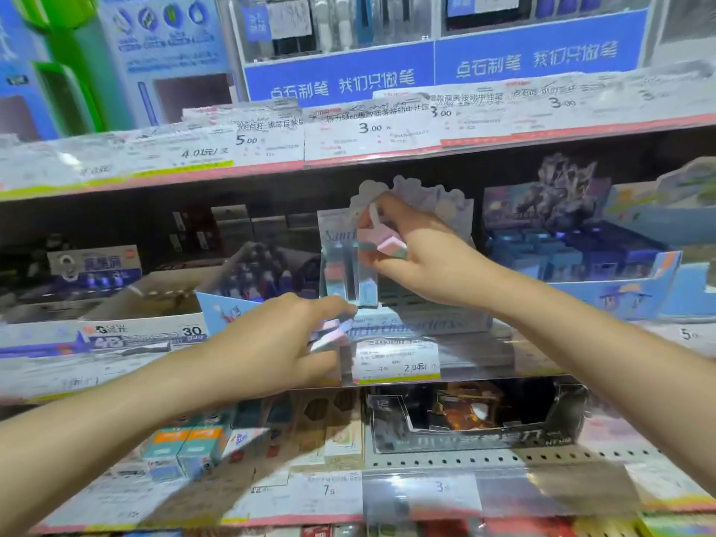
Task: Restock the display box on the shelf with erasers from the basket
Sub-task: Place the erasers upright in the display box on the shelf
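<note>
Erasers everywhere on this one: the right hand is up at the display box on the middle shelf, fingers pinching a couple of pink and green erasers right over the box's open top. A few more erasers already stand upright inside it. The left hand sits lower, just left of the box front, fingers curled around a small pink bunch of erasers. A price tag hangs below the box.
</note>
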A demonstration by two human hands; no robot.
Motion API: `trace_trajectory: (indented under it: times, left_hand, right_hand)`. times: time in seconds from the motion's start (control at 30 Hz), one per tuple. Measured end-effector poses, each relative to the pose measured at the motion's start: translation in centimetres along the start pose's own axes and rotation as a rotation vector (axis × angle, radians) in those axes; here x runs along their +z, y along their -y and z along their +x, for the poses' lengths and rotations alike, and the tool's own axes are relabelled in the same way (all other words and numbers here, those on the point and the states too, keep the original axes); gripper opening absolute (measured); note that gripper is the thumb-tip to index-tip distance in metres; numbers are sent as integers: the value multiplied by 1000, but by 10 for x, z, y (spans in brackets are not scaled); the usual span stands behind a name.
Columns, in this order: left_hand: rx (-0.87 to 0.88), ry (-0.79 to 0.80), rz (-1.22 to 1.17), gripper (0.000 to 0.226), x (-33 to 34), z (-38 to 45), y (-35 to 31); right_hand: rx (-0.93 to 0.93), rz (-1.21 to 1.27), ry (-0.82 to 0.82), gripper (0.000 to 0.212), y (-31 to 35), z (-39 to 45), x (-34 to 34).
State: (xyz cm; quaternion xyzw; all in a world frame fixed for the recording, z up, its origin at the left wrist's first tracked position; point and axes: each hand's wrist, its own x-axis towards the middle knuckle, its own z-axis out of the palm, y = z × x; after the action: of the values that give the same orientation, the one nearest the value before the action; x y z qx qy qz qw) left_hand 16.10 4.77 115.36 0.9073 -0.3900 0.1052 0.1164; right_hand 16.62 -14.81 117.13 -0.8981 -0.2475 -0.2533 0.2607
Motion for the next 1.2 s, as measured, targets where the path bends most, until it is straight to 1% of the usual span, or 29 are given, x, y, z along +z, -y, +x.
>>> trace_trajectory:
  times: [0.17,0.23,0.37,0.57,0.73,0.87,0.9,0.97,1.1,1.13,1.2]
  left_hand:
    - [26,5,-61,42,0,0,4]
    - [34,24,-84,43,0,-2,5]
    - [41,30,-78,44,0,-1,9]
    - [68,59,-44,41,0,2,16]
    - [86,100,8,38,2,5,26]
    - [104,124,-29,43,1,5,27]
    - [102,128,-41,45,1,5,28]
    - [99,135,-24,50,1,5,28]
    - [72,113,-21,39,2,6,27]
    - [69,104,-27,36,2,7,26]
    - [80,80,-57,23,0,9,23]
  right_hand:
    - [-42,-84,35,27,2,3,1]
    - [-52,-68,45,28,1,3,0]
    - [-37,-16,29,37,1,0,3]
    - [-28,-20,38,38,0,-2,1]
    - [-58,-51,101,25,-2,-8,2]
    - [-90,-71,151,19,-5,-11,1]
    - [-92,-70,170,22,-5,-11,1]
    - [-84,-47,184,36,-5,-12,0]
    - [5,-11,216,45,-2,-9,-6]
    - [34,-7,221,45,1,-9,-8]
    - [91,14,233,35,5,-9,-14]
